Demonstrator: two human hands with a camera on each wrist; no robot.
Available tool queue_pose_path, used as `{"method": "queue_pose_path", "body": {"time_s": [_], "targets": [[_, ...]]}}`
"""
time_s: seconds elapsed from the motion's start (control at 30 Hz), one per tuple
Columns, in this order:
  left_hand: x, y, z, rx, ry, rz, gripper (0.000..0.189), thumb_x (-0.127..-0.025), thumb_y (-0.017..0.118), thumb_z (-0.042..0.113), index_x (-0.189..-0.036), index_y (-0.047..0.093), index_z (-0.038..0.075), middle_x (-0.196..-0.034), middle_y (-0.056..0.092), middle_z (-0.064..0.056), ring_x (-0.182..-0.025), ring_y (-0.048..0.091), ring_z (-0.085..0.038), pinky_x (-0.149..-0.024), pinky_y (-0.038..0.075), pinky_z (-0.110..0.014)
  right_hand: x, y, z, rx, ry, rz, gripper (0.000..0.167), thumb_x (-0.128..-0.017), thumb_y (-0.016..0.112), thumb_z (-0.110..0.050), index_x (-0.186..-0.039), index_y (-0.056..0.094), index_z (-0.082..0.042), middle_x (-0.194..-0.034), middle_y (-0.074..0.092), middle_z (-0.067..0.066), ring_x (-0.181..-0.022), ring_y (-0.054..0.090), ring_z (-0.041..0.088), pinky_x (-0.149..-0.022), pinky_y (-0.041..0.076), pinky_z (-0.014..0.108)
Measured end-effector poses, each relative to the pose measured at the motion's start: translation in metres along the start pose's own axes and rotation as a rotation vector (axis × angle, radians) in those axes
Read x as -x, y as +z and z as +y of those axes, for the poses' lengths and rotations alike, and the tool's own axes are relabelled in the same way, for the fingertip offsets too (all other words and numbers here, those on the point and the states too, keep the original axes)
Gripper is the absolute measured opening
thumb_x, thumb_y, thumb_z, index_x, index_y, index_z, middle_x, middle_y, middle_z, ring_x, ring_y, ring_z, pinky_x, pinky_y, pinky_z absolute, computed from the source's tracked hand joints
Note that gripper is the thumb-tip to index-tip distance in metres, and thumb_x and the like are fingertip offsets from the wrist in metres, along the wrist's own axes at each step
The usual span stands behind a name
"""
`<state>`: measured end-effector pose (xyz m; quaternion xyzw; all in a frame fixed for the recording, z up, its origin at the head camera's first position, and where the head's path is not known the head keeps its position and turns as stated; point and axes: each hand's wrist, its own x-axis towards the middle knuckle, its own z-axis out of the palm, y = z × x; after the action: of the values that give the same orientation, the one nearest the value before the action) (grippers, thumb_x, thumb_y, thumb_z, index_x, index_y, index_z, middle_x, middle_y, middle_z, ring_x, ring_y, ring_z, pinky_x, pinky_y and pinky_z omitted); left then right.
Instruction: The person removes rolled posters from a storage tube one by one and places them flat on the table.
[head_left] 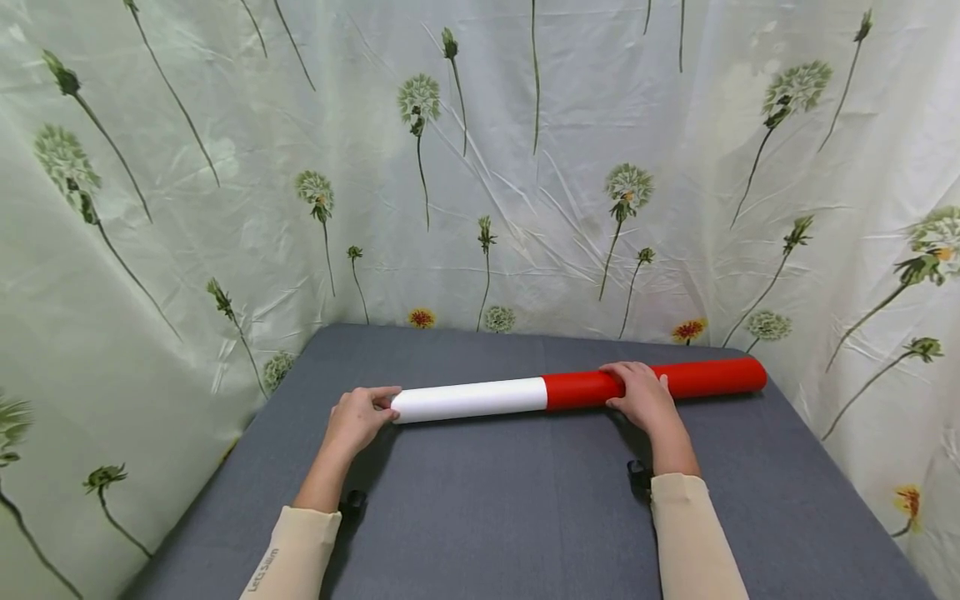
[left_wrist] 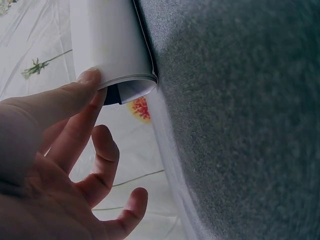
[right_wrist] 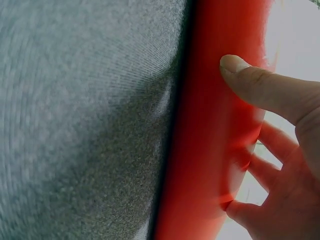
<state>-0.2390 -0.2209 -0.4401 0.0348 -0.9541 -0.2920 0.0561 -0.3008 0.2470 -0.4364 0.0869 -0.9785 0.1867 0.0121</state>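
Observation:
A long roll of smooth sheet material lies across the table, its white part on the left and its slightly thicker red part on the right. At the white end, my left hand pinches the rim between thumb and index finger, other fingers loosely bent. The left wrist view shows thin layered edges and a dark inside at the roll's open end. My right hand grips the red part, thumb on the near side and fingers reaching over the far side. Whether red and white are one piece I cannot tell.
The table has a dark grey cloth surface. Behind it and at both sides hangs a pale curtain printed with dandelions. A dark device sits at the right wrist, another dark device at the left.

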Motion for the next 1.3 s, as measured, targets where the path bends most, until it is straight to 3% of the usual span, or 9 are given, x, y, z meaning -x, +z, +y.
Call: {"method": "queue_pose_path", "body": {"time_s": [0.83,1.1,1.3], "targets": [[0.003,-0.008,-0.010,-0.009,-0.007,0.003,0.046,-0.093,0.081,0.015,-0.139,0.073,0.015,-0.112,0.081,-0.011,-0.103,0.074,-0.034,-0.100,0.044,-0.062,0.001,-0.003,0.005,-0.003,0.002,0.002,0.059,-0.092,0.079,-0.013,-0.148,0.059,-0.012,-0.156,0.050,0.027,-0.149,0.036,0.050,-0.119,0.016,0.081],[0.002,-0.008,-0.014,-0.010,-0.005,0.003,0.045,-0.094,0.080,0.016,-0.139,0.073,0.015,-0.112,0.081,-0.010,-0.100,0.074,-0.032,-0.092,0.048,-0.055,0.000,-0.003,0.009,-0.005,0.004,0.011,0.059,-0.091,0.080,-0.012,-0.147,0.060,-0.012,-0.156,0.051,0.026,-0.148,0.037,0.049,-0.119,0.016,0.081],[0.002,-0.011,-0.016,-0.001,-0.014,-0.005,0.045,-0.094,0.080,0.017,-0.139,0.072,0.016,-0.112,0.081,-0.009,-0.089,0.071,-0.023,-0.078,0.047,-0.039,0.000,-0.003,0.011,-0.006,0.004,0.013,0.058,-0.091,0.080,-0.012,-0.146,0.061,-0.012,-0.156,0.051,0.027,-0.148,0.038,0.050,-0.118,0.017,0.082]]}}
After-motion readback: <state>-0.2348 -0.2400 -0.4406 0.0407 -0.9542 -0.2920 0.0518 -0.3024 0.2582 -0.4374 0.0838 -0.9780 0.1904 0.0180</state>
